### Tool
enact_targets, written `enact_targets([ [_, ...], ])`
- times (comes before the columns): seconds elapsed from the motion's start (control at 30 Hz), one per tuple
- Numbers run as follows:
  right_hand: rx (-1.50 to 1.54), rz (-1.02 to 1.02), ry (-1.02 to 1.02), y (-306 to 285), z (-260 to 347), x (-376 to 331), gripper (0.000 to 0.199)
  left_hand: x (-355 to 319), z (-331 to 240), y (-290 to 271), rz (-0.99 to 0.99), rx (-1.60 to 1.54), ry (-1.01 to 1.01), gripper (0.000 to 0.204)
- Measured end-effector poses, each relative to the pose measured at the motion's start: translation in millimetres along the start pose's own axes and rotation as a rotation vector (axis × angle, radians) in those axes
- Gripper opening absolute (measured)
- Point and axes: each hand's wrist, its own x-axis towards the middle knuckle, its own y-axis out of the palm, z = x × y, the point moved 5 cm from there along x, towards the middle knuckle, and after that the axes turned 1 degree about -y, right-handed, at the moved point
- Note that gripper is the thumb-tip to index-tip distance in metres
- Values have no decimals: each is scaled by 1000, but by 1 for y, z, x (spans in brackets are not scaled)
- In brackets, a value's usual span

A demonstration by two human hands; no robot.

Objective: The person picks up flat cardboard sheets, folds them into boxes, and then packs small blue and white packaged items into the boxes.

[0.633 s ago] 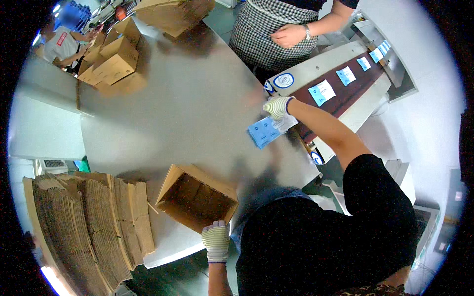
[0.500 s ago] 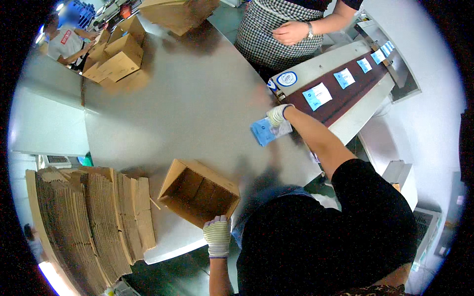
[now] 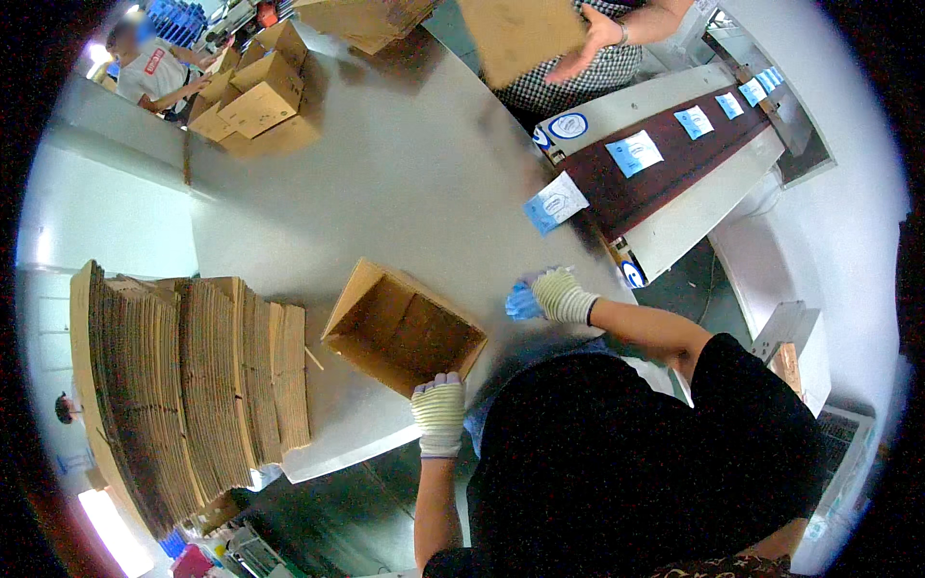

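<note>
An open cardboard box (image 3: 400,328) stands tilted on the table in front of me, its mouth facing me and its inside dark. My left hand (image 3: 438,416), in a striped knit glove, is closed on the box's near edge. To the right of the box, my gloved right hand (image 3: 566,294) grips blue-and-white packets (image 3: 523,301) just above the table; the glove covers part of them, and how many it holds is hidden. Beyond that hand, another blue-and-white packet (image 3: 556,203) lies at the end of the dark red conveyor belt (image 3: 665,173).
Several packets (image 3: 634,153) ride the belt at the right. A tall stack of flattened cartons (image 3: 193,376) stands left of the box. Across the grey table (image 3: 328,212), a co-worker in a checked apron (image 3: 578,82) has a cardboard piece (image 3: 520,39). More cartons (image 3: 260,96) sit far left, near another person.
My right hand has drawn the packets back from the belt's end toward me. Another packet has arrived at the belt's end. A cardboard piece now appears by the co-worker. The view has shifted slightly.
</note>
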Motion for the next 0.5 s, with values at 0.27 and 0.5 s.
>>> enact_targets([
  [0.27, 1003, -374, -782, -98, 98, -26, 27, -8, -31, 5, 85, 31, 15, 10],
  [0.5, -129, -322, -552, -91, 189, -15, 34, -14, -40, 21, -1, 3, -8, 12],
])
